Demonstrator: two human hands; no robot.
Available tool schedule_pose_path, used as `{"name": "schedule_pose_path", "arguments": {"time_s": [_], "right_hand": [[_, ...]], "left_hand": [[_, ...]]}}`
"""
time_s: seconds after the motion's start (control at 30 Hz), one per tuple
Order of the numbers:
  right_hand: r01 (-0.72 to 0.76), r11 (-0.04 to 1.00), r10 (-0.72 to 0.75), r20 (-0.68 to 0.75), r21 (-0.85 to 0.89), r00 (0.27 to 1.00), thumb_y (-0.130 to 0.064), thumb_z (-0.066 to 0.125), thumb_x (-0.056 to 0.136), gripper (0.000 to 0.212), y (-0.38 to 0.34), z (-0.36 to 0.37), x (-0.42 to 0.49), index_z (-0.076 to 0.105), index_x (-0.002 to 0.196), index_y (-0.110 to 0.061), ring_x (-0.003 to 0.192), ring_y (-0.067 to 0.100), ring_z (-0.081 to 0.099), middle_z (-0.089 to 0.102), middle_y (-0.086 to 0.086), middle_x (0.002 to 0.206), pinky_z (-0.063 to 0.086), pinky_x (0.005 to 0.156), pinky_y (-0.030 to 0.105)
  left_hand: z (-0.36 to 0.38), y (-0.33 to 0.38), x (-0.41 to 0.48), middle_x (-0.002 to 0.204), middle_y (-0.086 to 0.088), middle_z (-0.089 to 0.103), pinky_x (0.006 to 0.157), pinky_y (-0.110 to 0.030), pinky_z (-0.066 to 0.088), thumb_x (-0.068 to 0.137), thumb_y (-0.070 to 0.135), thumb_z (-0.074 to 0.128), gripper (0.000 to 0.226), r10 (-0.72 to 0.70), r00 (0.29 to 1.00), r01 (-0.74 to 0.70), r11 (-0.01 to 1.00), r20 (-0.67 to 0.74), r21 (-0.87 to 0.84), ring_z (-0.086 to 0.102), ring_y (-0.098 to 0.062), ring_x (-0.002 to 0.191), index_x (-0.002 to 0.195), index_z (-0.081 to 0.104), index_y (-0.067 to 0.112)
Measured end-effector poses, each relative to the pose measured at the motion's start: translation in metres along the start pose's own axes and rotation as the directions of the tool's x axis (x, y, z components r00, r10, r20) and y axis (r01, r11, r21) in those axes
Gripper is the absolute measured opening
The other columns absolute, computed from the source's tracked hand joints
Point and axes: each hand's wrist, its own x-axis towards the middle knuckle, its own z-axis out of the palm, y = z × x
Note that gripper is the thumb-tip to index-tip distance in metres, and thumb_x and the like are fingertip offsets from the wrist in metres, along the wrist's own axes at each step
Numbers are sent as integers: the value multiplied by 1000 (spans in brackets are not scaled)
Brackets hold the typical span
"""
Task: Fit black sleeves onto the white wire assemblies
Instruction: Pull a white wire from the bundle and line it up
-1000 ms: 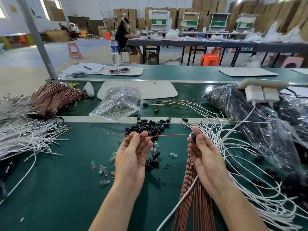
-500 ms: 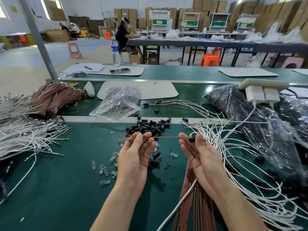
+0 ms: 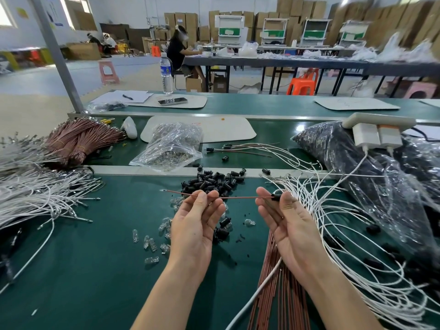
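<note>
Over the bench (image 3: 95, 270), the left hand (image 3: 195, 225) pinches a thin brown wire (image 3: 238, 197) and the right hand (image 3: 290, 225) has its grip on the black sleeve (image 3: 276, 197) at the wire's end; light and bendy, I think, so better held near the sleeve.

No legible text: water bottle label (image 3: 166, 69), wall posters (image 3: 22, 13) too blurred (pad (image 3: 371, 108) scribbles faint, unreadable).

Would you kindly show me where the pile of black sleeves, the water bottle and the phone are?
pile of black sleeves (image 3: 212, 181), head view, middle of the heap.
water bottle (image 3: 166, 81), head view, its clear body.
phone (image 3: 172, 101), head view, centre of its screen.
</note>
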Motion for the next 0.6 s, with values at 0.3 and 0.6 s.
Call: {"name": "schedule_pose_path", "arguments": {"time_s": [0.3,0.6], "right_hand": [[6,1000,-6,28,1,1000,-27,57,90,22,2,-1,1,52,103,-10,97,26,75,74,18,116,60,73,24],[8,999,-5,67,-50,998,-23,60,87,15,2,1,-2,51,97,-16,95,25,75,74,14,118,60,74,27]], "left_hand": [[-2,0,2,88,-13,76,61,-24,60,91,10,64,10,-40,999,40,997,1,-60,74,-18,72,99,64,4],[0,-3,0,83,-12,75,59,-22,59,80,15,69,23,-49,999,49,998,4,-46,73,-16,68,98,64,1]]}}
